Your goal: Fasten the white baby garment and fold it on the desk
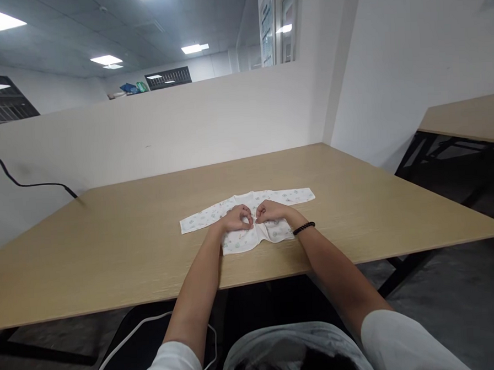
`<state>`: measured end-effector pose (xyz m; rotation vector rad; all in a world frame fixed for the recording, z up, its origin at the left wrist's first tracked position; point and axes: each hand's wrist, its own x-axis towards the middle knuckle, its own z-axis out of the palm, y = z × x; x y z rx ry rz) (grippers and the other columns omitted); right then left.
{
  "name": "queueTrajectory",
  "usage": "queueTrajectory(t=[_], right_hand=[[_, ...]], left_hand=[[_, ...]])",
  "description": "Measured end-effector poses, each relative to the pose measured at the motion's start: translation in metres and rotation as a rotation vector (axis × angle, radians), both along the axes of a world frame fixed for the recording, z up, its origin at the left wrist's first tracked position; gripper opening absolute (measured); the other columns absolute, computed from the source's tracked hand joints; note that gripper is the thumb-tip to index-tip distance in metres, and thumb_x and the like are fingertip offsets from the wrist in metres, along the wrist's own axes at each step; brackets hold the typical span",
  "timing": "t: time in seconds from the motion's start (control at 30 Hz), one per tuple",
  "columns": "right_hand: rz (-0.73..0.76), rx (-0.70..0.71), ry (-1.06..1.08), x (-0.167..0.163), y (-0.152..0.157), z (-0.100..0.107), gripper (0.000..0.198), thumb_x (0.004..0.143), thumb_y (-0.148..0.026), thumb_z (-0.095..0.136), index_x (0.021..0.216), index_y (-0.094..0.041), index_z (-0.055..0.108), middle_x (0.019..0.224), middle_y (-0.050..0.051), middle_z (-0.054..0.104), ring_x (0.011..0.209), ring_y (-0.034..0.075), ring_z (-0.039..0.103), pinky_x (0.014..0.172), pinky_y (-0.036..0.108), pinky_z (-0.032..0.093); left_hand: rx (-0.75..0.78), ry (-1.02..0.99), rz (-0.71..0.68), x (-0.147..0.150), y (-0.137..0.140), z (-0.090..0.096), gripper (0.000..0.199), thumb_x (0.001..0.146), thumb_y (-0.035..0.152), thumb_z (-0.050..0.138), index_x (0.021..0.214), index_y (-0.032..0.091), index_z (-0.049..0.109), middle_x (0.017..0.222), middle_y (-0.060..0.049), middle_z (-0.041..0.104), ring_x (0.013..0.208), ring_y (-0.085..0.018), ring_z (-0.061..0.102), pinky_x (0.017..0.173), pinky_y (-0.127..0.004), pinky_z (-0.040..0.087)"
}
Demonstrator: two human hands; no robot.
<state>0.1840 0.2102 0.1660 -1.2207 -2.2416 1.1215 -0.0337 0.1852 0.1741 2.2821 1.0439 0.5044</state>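
A small white long-sleeved baby shirt with a faint print lies spread on the table, sleeves stretched out to both sides and collar toward the wall. My left hand pinches the cloth at the middle of the front, thumb and forefinger closed. Right beside it, my right hand pinches the other side of the front opening. Between the two hands the cloth is bunched up a little, and the hem rises in a fold below the right hand. Any fastener at the fingertips is too small to make out.
The light wooden table meets a low white partition at its back. A black cable hangs over the left back corner. A white cord runs near my lap. Another table stands to the right.
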Motion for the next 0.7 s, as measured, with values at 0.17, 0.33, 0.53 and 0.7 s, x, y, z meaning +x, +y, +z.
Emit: queueTrajectory(t=[0.17, 0.33, 0.53, 0.7], right_hand=[[-0.011, -0.026, 0.000, -0.0029, -0.0001, -0.0020, 0.019, 0.056, -0.032, 0.077, 0.065, -0.017, 0.069, 0.053, -0.005, 0.053, 0.050, 0.009, 0.040, 0.047, 0.022, 0.028], [0.052, -0.108, 0.042, -0.0027, -0.0011, -0.0001, 0.012, 0.061, -0.028, 0.070, 0.065, -0.017, 0.073, 0.054, -0.001, 0.061, 0.048, 0.009, 0.044, 0.046, 0.022, 0.029], [0.126, -0.194, 0.126, 0.0018, -0.0002, 0.0025, 0.017, 0.064, -0.029, 0.068, 0.072, -0.016, 0.077, 0.068, 0.003, 0.072, 0.048, 0.009, 0.046, 0.045, 0.021, 0.031], [0.060, -0.209, 0.092, -0.0048, -0.0052, 0.0013, 0.019, 0.058, -0.029, 0.073, 0.072, -0.016, 0.075, 0.052, -0.004, 0.059, 0.046, 0.007, 0.040, 0.044, 0.021, 0.025]], left_hand=[[-0.016, 0.026, 0.013, -0.0015, 0.0011, -0.0011, 0.008, 0.070, 0.031, 0.077, 0.076, 0.026, 0.078, 0.113, -0.005, 0.063, 0.113, -0.027, 0.056, 0.103, -0.036, 0.041], [-0.035, -0.001, 0.001, -0.0041, 0.0022, -0.0031, 0.010, 0.071, 0.032, 0.077, 0.078, 0.026, 0.078, 0.113, -0.005, 0.063, 0.111, -0.026, 0.056, 0.100, -0.036, 0.042], [-0.056, 0.072, -0.013, -0.0066, 0.0058, -0.0044, 0.015, 0.077, 0.038, 0.073, 0.082, 0.024, 0.077, 0.121, -0.005, 0.060, 0.118, -0.028, 0.052, 0.104, -0.037, 0.040], [-0.054, 0.132, -0.021, -0.0060, 0.0072, -0.0029, 0.017, 0.077, 0.039, 0.072, 0.081, 0.023, 0.076, 0.122, -0.005, 0.059, 0.121, -0.028, 0.049, 0.107, -0.038, 0.038]])
